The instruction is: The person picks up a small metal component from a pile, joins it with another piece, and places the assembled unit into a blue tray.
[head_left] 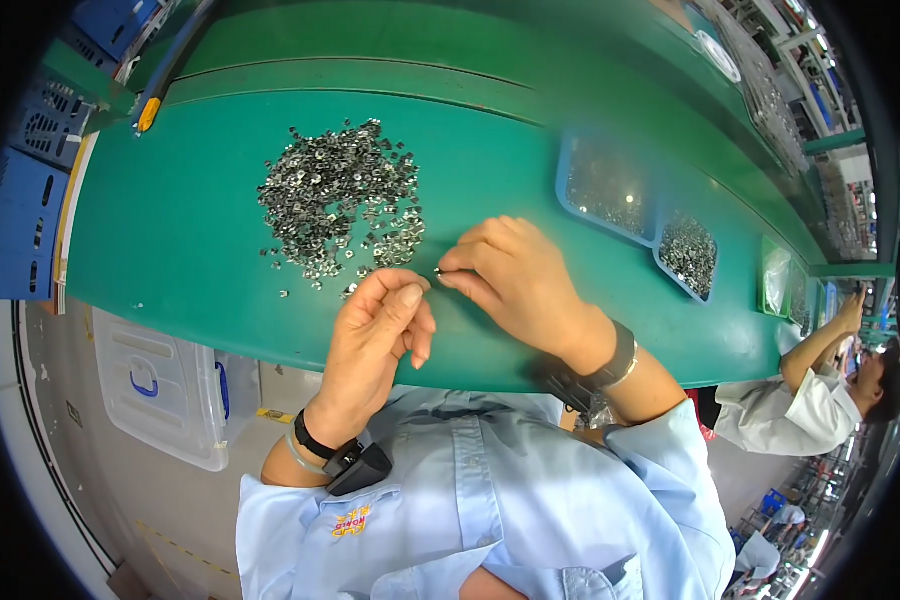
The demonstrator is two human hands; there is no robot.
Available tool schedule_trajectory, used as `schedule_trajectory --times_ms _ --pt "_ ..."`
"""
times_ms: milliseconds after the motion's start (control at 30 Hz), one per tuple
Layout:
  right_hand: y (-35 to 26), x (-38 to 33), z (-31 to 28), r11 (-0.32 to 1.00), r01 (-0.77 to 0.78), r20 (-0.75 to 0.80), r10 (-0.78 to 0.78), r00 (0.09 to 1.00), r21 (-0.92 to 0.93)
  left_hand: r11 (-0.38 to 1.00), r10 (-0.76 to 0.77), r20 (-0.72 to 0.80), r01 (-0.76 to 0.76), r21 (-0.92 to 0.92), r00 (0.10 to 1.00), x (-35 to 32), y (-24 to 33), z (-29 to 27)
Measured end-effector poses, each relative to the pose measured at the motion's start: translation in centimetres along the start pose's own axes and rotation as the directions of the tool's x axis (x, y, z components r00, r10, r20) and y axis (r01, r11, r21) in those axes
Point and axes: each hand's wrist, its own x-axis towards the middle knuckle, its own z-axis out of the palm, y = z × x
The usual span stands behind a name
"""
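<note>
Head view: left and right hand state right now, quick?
Left hand: fingers curled, thumb near index fingertip; can't tell whether it holds anything.
Right hand: closed, pinching a small shiny metal piece between thumb and index finger.

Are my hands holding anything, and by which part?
Right hand pinches a small metal piece; gripped part too small to tell. Left hand: can't tell.

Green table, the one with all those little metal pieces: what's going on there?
A person's right hand pinches a small piece above the green table. The left hand is close by, fingers bent; whether it holds anything is unclear. A loose pile of metal pieces lies just beyond the left hand. Two blue trays sit to the right, the smaller holding many small pieces.
</note>
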Motion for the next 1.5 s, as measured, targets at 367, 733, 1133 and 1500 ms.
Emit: schedule_trajectory --times_ms 367,733,1133,1500 --pt "-0.8 -4.8 -3.8 0.997 -0.075 -0.212 0.076 0.974 0.013 0.994 -0.106 0.168 0.100 0.044 0.980 1.9 -1.5 4.4" --pt "-0.3 -6.9 -4.6 0.994 -0.101 -0.326 0.110 0.939 0.046 0.995 -0.097 0.163 0.091 0.046 0.982 2.4 -2.6 7.1" --pt "-0.5 -8.1 -3.4 0.978 -0.060 -0.428 0.143 0.892 0.202 0.978 -0.044 0.312 0.104 -0.180 0.949 3.3 -4.5 7.0" --pt "-0.2 -7.6 -4.8 0.993 -0.102 -0.365 0.118 0.923 0.065 0.992 -0.088 0.227 0.066 0.103 0.970 3.3 -2.9 7.1"
